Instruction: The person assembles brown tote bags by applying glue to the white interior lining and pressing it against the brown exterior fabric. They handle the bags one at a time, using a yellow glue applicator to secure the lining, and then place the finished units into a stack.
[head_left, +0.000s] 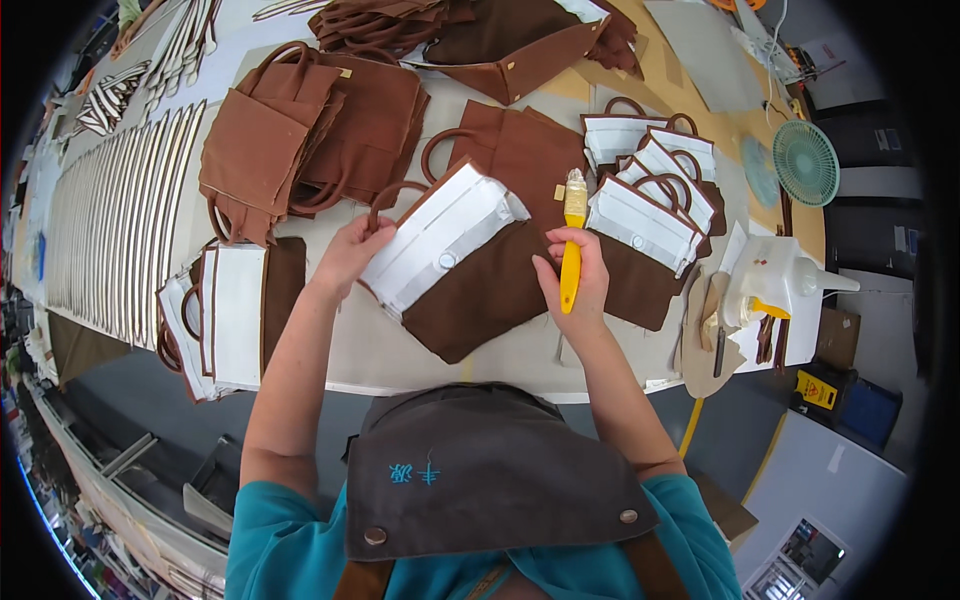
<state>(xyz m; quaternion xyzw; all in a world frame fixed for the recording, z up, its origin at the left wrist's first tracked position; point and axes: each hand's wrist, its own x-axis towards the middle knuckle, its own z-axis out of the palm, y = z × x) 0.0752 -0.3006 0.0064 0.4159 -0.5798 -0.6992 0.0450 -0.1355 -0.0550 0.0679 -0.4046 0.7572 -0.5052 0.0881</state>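
Observation:
My left hand (350,252) pinches the left edge of a bag panel (480,275), close to its rounded brown handle (392,203). This panel is dark brown with a white strip along its top, and a small round fitting sits on the strip. In my right hand (583,268) is a brush (572,240) with a yellow handle, bristles upward and whitish. Behind the held panel lies a reddish-brown bag piece (515,140). Beside my right hand, several similar white-topped panels (650,215) overlap in a pile.
Stacked brown bag pieces (290,140) fill the left back, with more white-topped panels (233,315) at the left front edge. Long thin strips (120,215) line the far left. A white spouted bottle (785,280), a knife (719,350) and a green fan (806,163) stand right.

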